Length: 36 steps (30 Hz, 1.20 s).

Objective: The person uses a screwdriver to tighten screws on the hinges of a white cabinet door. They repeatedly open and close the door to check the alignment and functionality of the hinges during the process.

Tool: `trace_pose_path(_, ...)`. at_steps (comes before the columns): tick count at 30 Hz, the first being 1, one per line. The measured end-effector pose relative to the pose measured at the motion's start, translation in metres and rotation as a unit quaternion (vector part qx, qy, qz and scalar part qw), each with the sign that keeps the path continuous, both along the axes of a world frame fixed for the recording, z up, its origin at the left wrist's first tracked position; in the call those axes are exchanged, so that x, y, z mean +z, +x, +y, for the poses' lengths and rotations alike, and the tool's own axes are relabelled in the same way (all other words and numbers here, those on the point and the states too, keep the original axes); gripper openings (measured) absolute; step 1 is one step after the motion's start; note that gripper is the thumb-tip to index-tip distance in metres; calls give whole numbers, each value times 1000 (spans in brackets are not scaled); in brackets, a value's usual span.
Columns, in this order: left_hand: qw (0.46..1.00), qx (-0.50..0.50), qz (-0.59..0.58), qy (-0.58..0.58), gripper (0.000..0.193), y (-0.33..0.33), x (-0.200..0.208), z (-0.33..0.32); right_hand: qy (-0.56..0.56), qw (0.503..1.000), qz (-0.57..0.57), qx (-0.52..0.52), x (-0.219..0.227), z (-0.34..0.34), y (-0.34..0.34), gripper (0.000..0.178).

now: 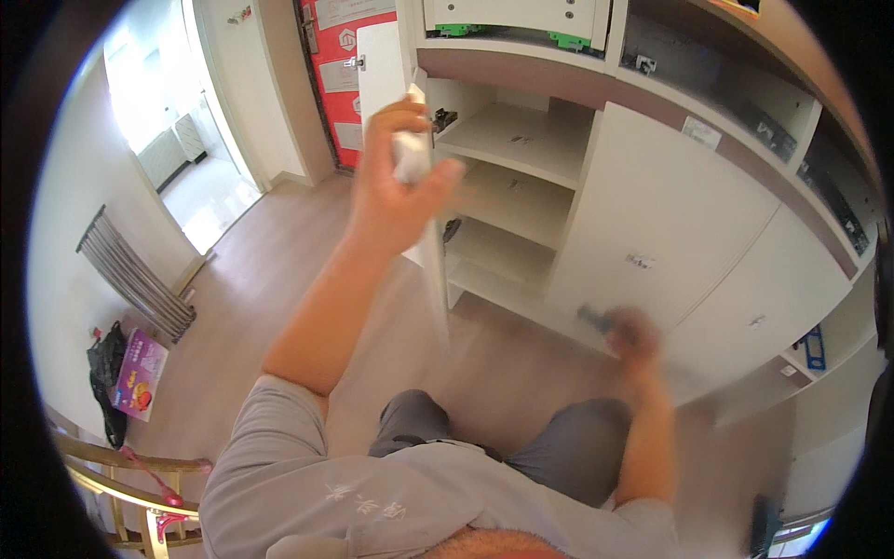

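Note:
My left hand (396,182) is raised, its fingers curled round the edge of an opened white cabinet door (433,270), which I see almost edge-on. Between fingers and thumb shows a whitish patch, too unclear to tell from the door's edge. Dark hinges (445,119) sit where this door meets the cabinet (517,140), whose shelves are exposed. Lower down on the right, my right hand (636,340) is smeared by motion. Closed round a short dark tool (594,319), it is in front of a shut cabinet door (666,214); the tool's kind is too blurred to tell.
Drawer openings with dark runners (773,130) line the cabinet's upper right. On the left, grey slats (140,270) lean on the wall near a purple box (140,373) and a black bag (109,373). A gold-coloured ladder (140,498) stands at the lower left. A red door (340,84) is behind.

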<state>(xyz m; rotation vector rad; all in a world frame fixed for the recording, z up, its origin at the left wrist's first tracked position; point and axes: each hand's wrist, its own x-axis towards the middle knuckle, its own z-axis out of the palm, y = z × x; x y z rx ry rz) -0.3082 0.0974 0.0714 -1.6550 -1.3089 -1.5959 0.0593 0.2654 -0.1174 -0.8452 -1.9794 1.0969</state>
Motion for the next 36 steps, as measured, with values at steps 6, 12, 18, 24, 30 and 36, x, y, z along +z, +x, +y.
trace_pose_path(6, 978, -32, -205, -33, 44, -35, 0, -61, 173, 974, 136, 53, 77, 22, -137, 29)
trace_pose_path(12, 988, 19, -152, -18, 39, -56, -5, -64, 327, 936, 134, 14, 135, 72, -251, 28)
trace_pose_path(18, 985, -13, -172, -8, 39, -56, -6, -62, 128, 990, 48, 47, 134, 127, -288, 38)
trace_pose_path(24, 988, -10, -156, -6, 37, -76, -7, -69, 111, 989, 79, 59, 125, 144, -302, 37)
trace_pose_path(30, 982, -45, -181, -10, 37, -100, -12, -78, 63, 990, 86, 90, 121, 149, -308, 37)
trace_pose_path(36, 977, -88, -195, 4, 39, -110, -14, -78, 66, 989, 101, 85, 119, 151, -309, 35)
